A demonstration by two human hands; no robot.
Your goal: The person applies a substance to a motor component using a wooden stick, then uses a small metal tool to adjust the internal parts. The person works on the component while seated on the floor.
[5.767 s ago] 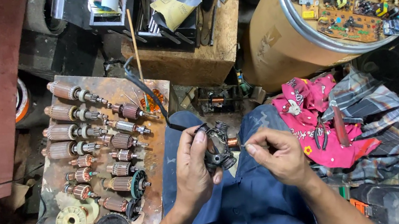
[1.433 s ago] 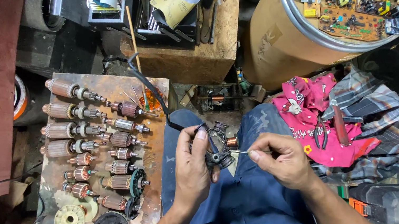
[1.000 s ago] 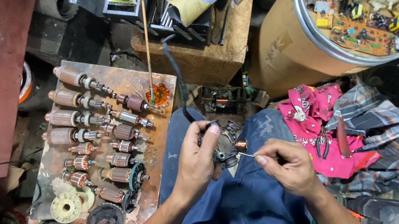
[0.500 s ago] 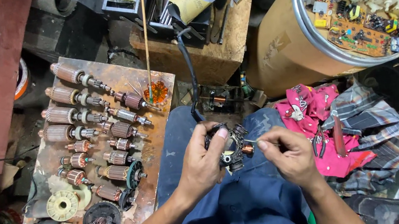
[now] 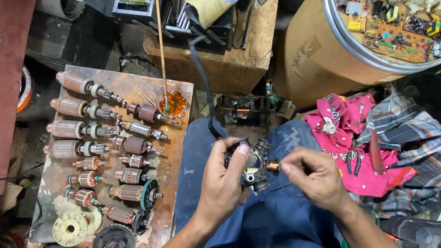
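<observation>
We are sitting over our lap, and the rusty tray of copper-wound motor cores is lying well off to the outside of our left hand. That hand is gripping the small black motor part, fingers wrapped around it. Just beside it, our right hand is pinching a small copper piece at the part's edge. We are judging that a steady left grip matters most here, with the right fingers working lightly.
</observation>
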